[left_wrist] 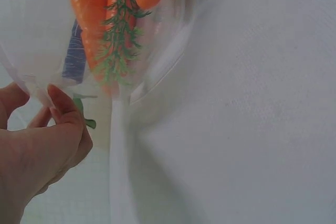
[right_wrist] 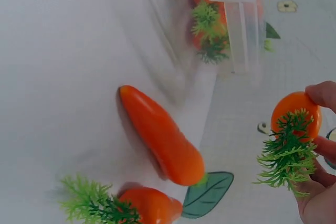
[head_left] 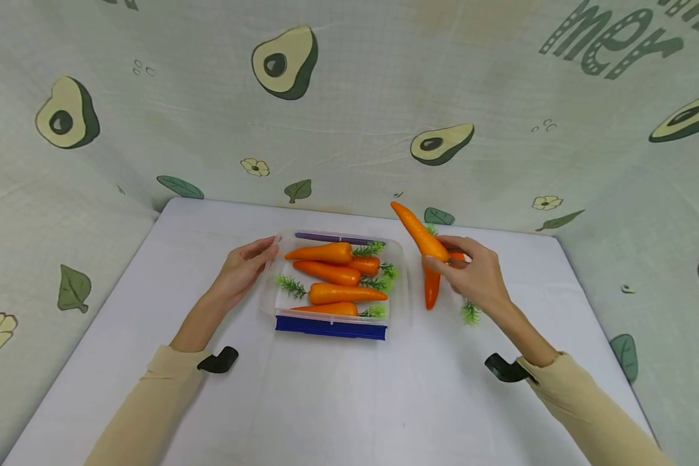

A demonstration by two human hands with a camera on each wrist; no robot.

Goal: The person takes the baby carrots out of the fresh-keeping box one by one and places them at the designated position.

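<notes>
A clear plastic container (head_left: 400, 285) with blue side latches holds several orange toy carrots (head_left: 347, 294) with green leafy tops. My left hand (head_left: 247, 265) pinches the container's left back corner between thumb and fingers, also seen in the left wrist view beside a leafy sprig (left_wrist: 122, 40). To the right of the container, my right hand (head_left: 474, 268) grips a carrot (head_left: 416, 230) by its thick end, the tip pointing up and to the left. Its green top (right_wrist: 289, 150) hangs down in the right wrist view. Below that hand, two carrots (right_wrist: 163, 140) lie on the table.
The table (head_left: 326, 401) has a white cover. Behind it and at its sides hangs a cloth (head_left: 355, 97) printed with avocados, leaves and flowers. Black wrist mounts (head_left: 218, 360) show at both sleeve cuffs.
</notes>
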